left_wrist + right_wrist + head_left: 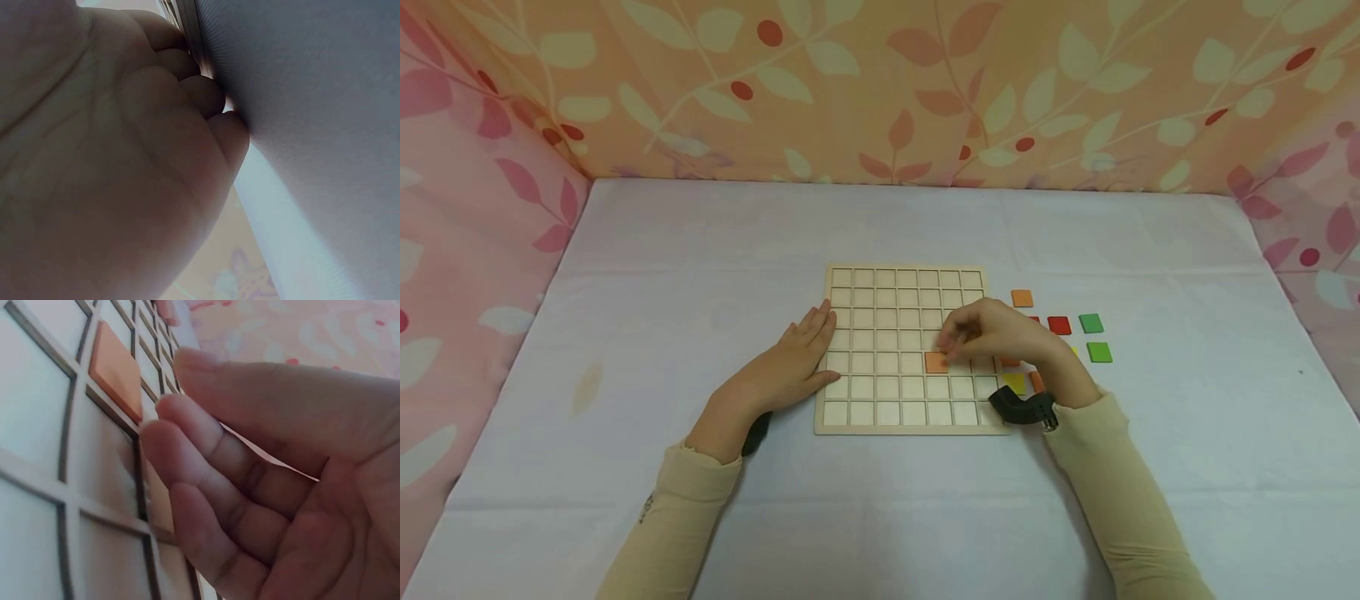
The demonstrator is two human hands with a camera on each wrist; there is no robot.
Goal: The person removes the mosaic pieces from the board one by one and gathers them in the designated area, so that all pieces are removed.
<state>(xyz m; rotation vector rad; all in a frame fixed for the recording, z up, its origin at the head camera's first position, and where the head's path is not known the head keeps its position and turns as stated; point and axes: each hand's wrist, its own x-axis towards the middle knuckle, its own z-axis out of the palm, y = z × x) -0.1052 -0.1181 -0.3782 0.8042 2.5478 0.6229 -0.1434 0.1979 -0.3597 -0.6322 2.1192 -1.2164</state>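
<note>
A pale wooden grid board (pixel 887 364) lies flat, with one orange square tile (pixel 936 362) in a cell right of its middle. My right hand (pixel 992 332) hovers over the board's right part, fingers loosely bent beside that tile. In the right wrist view the thumb and fingers of this hand (pixel 244 462) have nothing between them, and the orange tile (pixel 117 370) sits apart from the fingertips. My left hand (pixel 784 360) rests along the board's left edge with its fingers extended. From the left wrist, the palm (pixel 119 150) shows with fingertips against the board's side.
Right of the board lie several loose square tiles: an orange one (pixel 1022 298), a red one (pixel 1059 325), green ones (pixel 1099 352) and a yellow one (pixel 1015 382). My right forearm partly hides others. A white cloth (pixel 700 242) covers the table, with a patterned curtain (pixel 850 92) behind.
</note>
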